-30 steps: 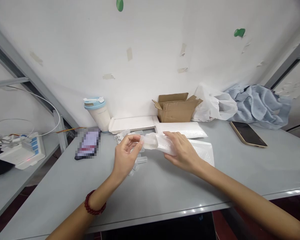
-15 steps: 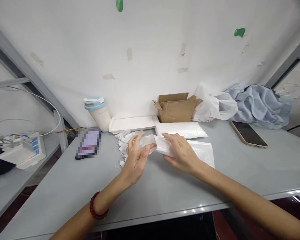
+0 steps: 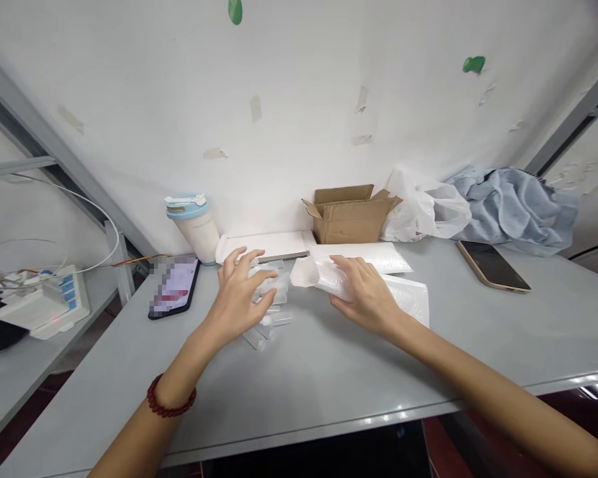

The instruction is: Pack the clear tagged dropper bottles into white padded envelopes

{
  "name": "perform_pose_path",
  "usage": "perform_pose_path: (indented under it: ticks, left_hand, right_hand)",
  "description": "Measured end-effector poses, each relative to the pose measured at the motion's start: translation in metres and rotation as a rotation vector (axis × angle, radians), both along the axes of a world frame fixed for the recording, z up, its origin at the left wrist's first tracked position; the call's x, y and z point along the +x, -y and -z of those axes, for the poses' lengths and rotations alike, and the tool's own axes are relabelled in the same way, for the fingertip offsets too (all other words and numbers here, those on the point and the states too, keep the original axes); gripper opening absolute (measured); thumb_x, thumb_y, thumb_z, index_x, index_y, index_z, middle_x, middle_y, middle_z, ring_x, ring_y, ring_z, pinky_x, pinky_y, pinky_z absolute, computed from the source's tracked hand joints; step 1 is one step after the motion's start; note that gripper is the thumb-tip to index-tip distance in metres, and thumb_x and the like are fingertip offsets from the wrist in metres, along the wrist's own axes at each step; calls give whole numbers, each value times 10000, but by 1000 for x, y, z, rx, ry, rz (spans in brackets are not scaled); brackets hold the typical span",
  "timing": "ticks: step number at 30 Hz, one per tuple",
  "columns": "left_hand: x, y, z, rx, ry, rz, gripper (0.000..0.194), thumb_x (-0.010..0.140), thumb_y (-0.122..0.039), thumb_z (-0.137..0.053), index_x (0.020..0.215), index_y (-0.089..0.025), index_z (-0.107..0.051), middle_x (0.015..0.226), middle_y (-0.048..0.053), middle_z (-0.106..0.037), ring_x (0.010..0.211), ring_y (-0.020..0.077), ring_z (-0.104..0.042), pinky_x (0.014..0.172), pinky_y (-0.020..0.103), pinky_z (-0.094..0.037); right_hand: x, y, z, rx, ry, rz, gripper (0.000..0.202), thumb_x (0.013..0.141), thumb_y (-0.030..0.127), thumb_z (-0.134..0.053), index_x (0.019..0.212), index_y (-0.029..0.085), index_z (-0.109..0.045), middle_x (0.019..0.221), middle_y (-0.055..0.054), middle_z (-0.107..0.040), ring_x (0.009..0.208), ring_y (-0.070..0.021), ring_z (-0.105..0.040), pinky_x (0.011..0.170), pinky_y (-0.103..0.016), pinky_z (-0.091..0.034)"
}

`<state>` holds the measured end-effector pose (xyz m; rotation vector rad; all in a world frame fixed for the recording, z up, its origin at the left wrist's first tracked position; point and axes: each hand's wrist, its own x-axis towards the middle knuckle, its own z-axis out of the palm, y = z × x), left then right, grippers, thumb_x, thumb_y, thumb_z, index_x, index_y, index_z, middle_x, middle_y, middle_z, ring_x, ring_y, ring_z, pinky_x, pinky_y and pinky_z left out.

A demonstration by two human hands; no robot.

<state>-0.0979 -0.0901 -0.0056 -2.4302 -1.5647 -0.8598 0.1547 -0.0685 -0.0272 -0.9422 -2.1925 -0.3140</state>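
White padding shows on the envelope (image 3: 323, 277) that the right hand (image 3: 367, 297) grips between thumb and fingers, holding it up over the middle of the tabletop (image 3: 303, 378), its open mouth facing left. I see the left hand (image 3: 238, 302) with its fingers open and spread, gripping nothing, above a loose scatter of clear plastic pieces (image 3: 280, 319). Two more padded mailers (image 3: 409, 302) lie just beyond the right hand and to its right. Along the far side, from left to right, a blue-lidded cup (image 3: 199, 232), a flat white box (image 3: 269, 244), an open cardboard box (image 3: 356, 222), a plastic bag (image 3: 413, 212) and a crumpled blue cloth (image 3: 515, 209) line the wall, with one phone (image 3: 496, 265) near the cloth and another (image 3: 179, 289) at the left
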Motion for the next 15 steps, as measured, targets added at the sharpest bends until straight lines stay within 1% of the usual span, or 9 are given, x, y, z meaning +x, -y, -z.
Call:
perform_pose_path:
  ticks: [2, 5, 9, 15]
  left_hand:
    - [1, 0, 5, -36, -131, -7, 221, 818, -300, -545, 974, -202, -667, 1370, 145, -429, 1329, 410, -206, 953, 636, -312]
    - [8, 1, 15, -62, -218, -4, 277, 816, -309, -535, 1034, -171, -637, 1407, 182, -376, 1352, 427, -168, 957, 645, -297]
    - [13, -2, 24, -54, -256, -21, 335, 797, -334, -545, 1075, -155, -603, 1441, 204, -329, 1370, 434, -128, 969, 664, -258]
    - [15, -6, 26, -70, -283, -50, 324, 779, -331, -543, 1036, -144, -606, 1452, 209, -319, 1381, 430, -113, 995, 653, -223]
  right_hand:
    - [0, -1, 0, 0, -1, 9, 577, 719, 154, -531, 1259, 155, -328, 997, -137, -584, 859, -288, -525, 676, -400, -468]
    - [0, 0, 1, 3, -2, 6, 578, 721, 153, -530, 1262, 162, -326, 1003, -134, -583, 857, -284, -524, 681, -401, -470]
    - [-2, 3, 1, 4, -1, -16, 584, 717, 145, -535, 1263, 160, -328, 1001, -133, -582, 859, -280, -521, 679, -398, -470]
    - [-3, 4, 2, -5, 5, -17, 590, 717, 136, -535, 1266, 163, -322, 1001, -129, -584, 868, -280, -524, 689, -399, -467]
